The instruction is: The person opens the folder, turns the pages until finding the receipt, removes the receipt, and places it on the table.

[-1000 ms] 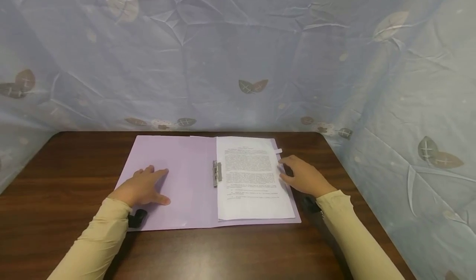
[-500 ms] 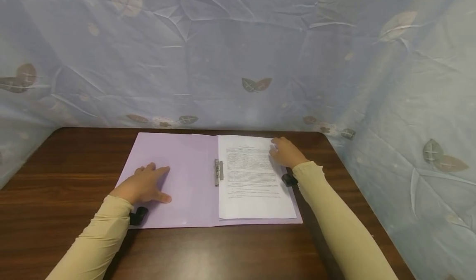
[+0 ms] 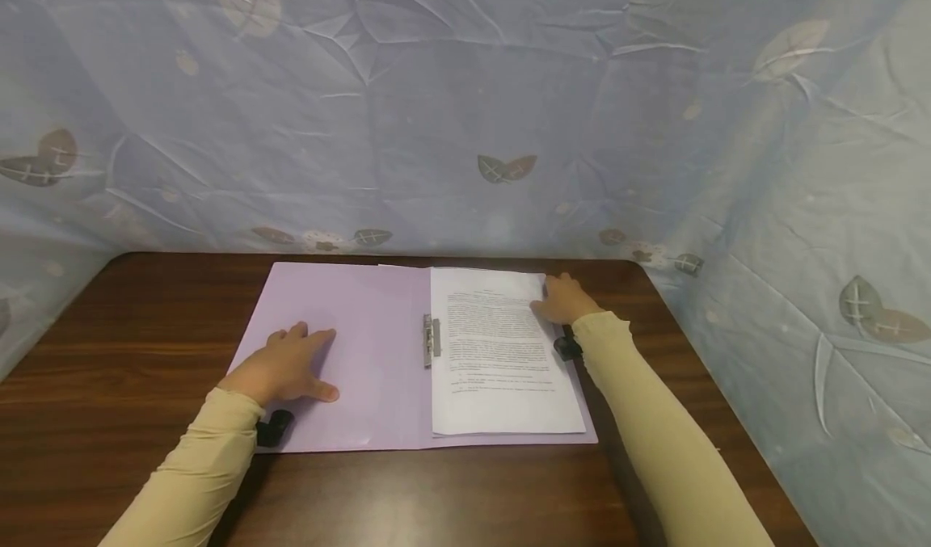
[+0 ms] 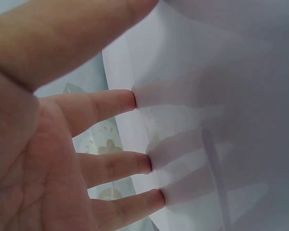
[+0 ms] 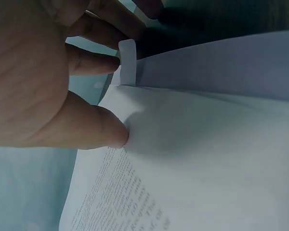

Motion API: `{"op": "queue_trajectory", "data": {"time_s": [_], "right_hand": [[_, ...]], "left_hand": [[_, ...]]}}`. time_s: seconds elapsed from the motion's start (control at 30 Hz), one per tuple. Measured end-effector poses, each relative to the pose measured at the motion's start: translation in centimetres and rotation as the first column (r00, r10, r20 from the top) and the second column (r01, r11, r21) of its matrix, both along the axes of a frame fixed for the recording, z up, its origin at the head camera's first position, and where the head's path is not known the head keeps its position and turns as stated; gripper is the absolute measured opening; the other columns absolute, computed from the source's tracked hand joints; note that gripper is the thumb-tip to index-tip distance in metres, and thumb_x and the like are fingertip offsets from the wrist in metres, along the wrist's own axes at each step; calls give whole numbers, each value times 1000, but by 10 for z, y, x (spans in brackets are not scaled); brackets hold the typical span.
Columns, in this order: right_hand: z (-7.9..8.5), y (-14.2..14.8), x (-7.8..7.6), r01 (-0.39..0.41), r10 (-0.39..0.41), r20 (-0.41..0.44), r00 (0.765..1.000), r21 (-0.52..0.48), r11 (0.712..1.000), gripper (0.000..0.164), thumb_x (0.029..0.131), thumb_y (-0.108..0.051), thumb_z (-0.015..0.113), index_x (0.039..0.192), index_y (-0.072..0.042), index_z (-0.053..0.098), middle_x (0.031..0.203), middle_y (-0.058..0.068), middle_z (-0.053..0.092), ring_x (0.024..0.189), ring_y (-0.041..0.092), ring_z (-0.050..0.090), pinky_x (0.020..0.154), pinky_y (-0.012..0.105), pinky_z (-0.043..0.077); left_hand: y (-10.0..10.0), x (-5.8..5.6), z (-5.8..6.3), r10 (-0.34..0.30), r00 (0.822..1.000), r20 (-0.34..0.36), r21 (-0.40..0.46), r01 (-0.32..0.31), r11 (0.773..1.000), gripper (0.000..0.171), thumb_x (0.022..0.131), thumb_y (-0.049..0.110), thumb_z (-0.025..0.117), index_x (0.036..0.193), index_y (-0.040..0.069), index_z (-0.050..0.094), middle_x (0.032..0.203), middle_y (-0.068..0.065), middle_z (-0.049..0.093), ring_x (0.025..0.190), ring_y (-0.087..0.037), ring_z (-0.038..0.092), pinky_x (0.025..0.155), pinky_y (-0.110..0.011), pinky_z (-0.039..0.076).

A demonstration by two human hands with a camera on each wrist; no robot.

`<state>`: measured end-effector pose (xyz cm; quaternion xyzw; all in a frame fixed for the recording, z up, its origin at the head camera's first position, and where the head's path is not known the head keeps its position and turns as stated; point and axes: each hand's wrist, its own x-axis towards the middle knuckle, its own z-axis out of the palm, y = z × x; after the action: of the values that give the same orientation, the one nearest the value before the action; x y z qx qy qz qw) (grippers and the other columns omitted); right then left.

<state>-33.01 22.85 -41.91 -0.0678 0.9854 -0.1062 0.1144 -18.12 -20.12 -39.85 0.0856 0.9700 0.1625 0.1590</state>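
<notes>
Head view: the folder (image 3: 364,313) lies spread on the table (image 3: 65,369), papers (image 3: 502,416) on its right half, a clip (image 3: 427,341) at their left edge; the left hand (image 3: 286,367) splays over the left half, the right hand (image 3: 563,299) is at the papers' far right corner. Left wrist: straight fingertips (image 4: 143,162) touch the folder. Right wrist: thumb (image 5: 111,126) on the papers, parted from fingers beside a tab (image 5: 128,60), gripping nothing

A free lane between the cream cloth sleeves (image 3: 665,418), toward the dark brown wooden tabletop's (image 3: 407,498) near edge! Pale blue leaf-printed cloth (image 3: 436,127) walls off the far edge; a small silver metal clip (image 3: 427,342) sits between left hand (image 3: 285,365) and right hand (image 3: 564,299).
</notes>
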Motion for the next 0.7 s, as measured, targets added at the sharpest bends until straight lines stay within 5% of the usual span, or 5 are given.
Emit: {"op": "queue_trajectory", "data": {"time_s": [0.33, 0.7], "right_hand": [[2, -2, 2, -13, 13, -25, 1000, -9, 1000, 58, 98, -28, 61, 142, 10, 54, 141, 34, 49, 127, 47, 48, 107, 61, 41], [1, -4, 4, -15, 15, -22, 1000, -11, 1000, 59, 99, -25, 58, 149, 5, 49, 147, 32, 47, 132, 48, 45, 111, 63, 39]], "left_hand": [[0, 0, 0, 8, 1000, 2, -1, -8, 1000, 105, 73, 45, 92, 151, -5, 44, 151, -47, 28, 136, -73, 25, 101, -81, 33], [0, 0, -2, 2, 1000, -1, -3, -2, 1000, 105, 73, 45, 92, 152, -4, 43, 152, -47, 28, 137, -72, 25, 101, -81, 34]]}}
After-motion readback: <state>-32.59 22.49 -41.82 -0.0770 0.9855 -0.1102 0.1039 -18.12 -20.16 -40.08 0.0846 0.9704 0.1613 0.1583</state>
